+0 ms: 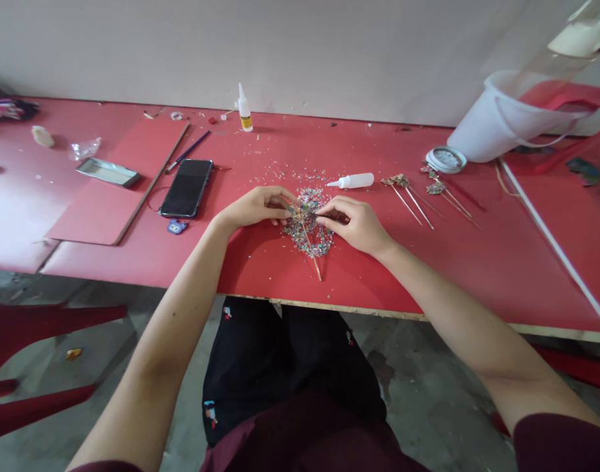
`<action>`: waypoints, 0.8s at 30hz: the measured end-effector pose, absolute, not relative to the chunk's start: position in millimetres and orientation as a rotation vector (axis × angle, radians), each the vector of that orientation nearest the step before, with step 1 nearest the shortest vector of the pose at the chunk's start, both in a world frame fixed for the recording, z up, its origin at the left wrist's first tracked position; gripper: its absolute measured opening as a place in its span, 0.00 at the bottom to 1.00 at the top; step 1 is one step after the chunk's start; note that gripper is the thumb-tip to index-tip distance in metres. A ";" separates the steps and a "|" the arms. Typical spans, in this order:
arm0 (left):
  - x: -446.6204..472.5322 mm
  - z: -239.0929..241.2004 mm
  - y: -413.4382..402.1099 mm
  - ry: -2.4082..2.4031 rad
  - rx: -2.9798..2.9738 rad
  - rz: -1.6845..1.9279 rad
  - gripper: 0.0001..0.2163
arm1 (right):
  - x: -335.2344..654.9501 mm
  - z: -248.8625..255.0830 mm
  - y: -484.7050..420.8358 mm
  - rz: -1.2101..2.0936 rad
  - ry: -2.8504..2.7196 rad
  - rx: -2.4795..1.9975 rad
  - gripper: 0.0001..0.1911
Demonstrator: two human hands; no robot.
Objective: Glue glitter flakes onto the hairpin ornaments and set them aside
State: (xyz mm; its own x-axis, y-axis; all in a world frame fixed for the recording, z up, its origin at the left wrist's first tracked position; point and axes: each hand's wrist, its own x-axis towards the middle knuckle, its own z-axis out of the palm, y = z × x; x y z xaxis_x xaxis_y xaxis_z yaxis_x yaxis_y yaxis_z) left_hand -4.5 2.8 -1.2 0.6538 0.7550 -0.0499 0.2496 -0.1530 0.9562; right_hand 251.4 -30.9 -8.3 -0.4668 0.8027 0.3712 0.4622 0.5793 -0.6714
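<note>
Wrapping (84, 149), clear and crinkled, lies at the left of the smooth red table (270, 262), near a shallow rectangular box (107, 173) that rests on a flat pinkish board (96, 216). Next come a slim brush (187, 152), a glossy black phone (186, 189) with a small purple charm (177, 226) just beside it, and, farther back, an upright bottle (246, 115) with a pointed nozzle and yellow label. At the middle, the left hand (255, 206) has its thumb and forefinger pinching the ornamented head of a thin, gold-coloured pin (312, 252), which lies between both hands over a heap of glittering, many-coloured flakes (317, 244). The right hand (353, 219) pinches a thin dark tool (316, 215) at that head; its exact shape is hard to tell. This pin seems only part-way along, with plenty of flakes loose around it. To the right, a soft white bottle (356, 181) lies on its side, then several two-pronged pins (412, 196) with crusted heads, seemingly done, before a round tin (446, 159) and a translucent plastic bucket (501, 124).
</note>
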 end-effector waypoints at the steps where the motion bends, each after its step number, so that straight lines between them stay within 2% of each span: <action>1: -4.5 -0.9 2.7 0.824 1.712 0.541 0.16 | 251.4 -8.1 -31.0 0.643 -2.130 -1.003 0.07; 24: -4.8 -2.8 4.1 0.813 1.703 0.546 0.16 | 251.7 -8.4 -31.1 0.668 -2.120 -1.012 0.07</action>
